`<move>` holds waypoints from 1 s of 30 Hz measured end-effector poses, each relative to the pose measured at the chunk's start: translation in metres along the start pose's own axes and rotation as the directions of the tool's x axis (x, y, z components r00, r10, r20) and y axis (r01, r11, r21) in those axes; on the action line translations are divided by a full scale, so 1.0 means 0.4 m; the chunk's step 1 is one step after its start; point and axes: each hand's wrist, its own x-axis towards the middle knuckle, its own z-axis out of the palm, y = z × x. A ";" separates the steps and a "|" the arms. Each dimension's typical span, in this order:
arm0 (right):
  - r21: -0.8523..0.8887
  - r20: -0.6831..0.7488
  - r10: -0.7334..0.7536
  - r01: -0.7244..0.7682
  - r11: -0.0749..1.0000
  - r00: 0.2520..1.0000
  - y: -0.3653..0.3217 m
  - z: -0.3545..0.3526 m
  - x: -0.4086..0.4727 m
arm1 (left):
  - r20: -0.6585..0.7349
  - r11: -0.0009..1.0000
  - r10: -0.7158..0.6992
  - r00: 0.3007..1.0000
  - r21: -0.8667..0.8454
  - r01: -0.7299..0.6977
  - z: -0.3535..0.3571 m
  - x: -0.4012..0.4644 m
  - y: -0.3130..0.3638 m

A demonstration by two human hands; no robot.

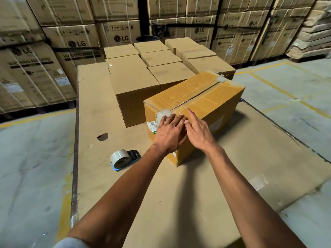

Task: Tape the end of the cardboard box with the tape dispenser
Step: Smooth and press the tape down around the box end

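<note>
Cardboard box, top seam taped, on a cardboard-covered work surface; left hand flat and unclenched on its near end, right hand open with fingertips on the top edge; tape dispenser lying just left, ungrasped.

The left hand hides part of the cardboard box's near end; its label print is too small to read.

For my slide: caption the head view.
Both hands press tape on the box end; tape dispenser lies nearby.
</note>
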 end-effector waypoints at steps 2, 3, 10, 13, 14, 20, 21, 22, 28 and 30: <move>-0.028 0.009 -0.089 0.090 0.996 0.996 0.035 -0.012 0.027 | -0.027 0.999 0.001 1.000 0.047 0.000 -0.001 -0.009 -0.037; -0.074 0.025 -0.124 0.126 0.989 0.992 0.060 -0.017 0.045 | -0.020 0.997 -0.005 1.000 0.082 0.007 -0.003 -0.016 -0.057; -0.416 0.066 -0.222 0.229 0.880 0.973 0.231 -0.080 0.193 | -0.087 0.940 -0.275 0.958 0.186 0.286 -0.006 -0.063 -0.126; -0.490 0.032 -0.249 0.233 0.840 0.968 0.273 -0.092 0.237 | -0.125 0.911 -0.333 0.935 0.212 0.353 0.009 -0.053 -0.095; -0.505 0.044 -0.260 0.246 0.827 0.965 0.284 -0.092 0.251 | -0.132 0.910 -0.335 0.933 0.212 0.356 0.017 -0.042 -0.074; -0.526 0.111 -0.328 0.336 0.781 0.938 0.342 -0.088 0.310 | -0.180 0.868 -0.424 0.887 0.198 0.455 0.079 0.032 0.010; -0.528 0.122 -0.327 0.340 0.778 0.937 0.346 -0.089 0.324 | -0.184 0.861 -0.434 0.882 0.202 0.466 0.084 0.043 0.007; -0.527 0.129 -0.327 0.344 0.777 0.936 0.349 -0.090 0.338 | -0.182 0.857 -0.440 0.879 0.208 0.472 0.085 0.054 0.002; -0.524 0.173 -0.329 0.370 0.767 0.928 0.352 -0.087 0.417 | -0.161 0.835 -0.486 0.859 0.206 0.510 0.082 0.109 -0.025; -0.534 0.178 -0.320 0.364 0.763 0.931 0.348 -0.083 0.431 | -0.130 0.830 -0.506 0.853 0.197 0.522 0.076 0.121 -0.033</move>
